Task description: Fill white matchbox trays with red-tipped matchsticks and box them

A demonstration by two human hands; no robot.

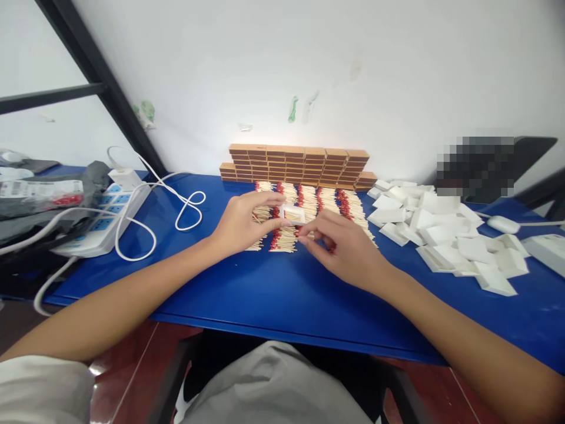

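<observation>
My left hand (245, 218) holds a small white matchbox tray (292, 213) between thumb and fingers, above the rows of matches. A few pale matchsticks lie inside the tray. My right hand (338, 241) is closed in a pinch at the tray's near right corner, with a red match head showing at the fingertips; the rest of that matchstick is mostly hidden. Beneath both hands, red-headed matchsticks (283, 240) lie in several rows on the blue table (273, 294). The hands partly cover these rows.
Brown matchbox sleeves (295, 165) are stacked against the wall. A loose heap of white trays (445, 218) lies at right, beside a black device (485, 168) and a white cable. A white power strip (106, 215), looping cords and a dark plastic package (53, 194) sit at left.
</observation>
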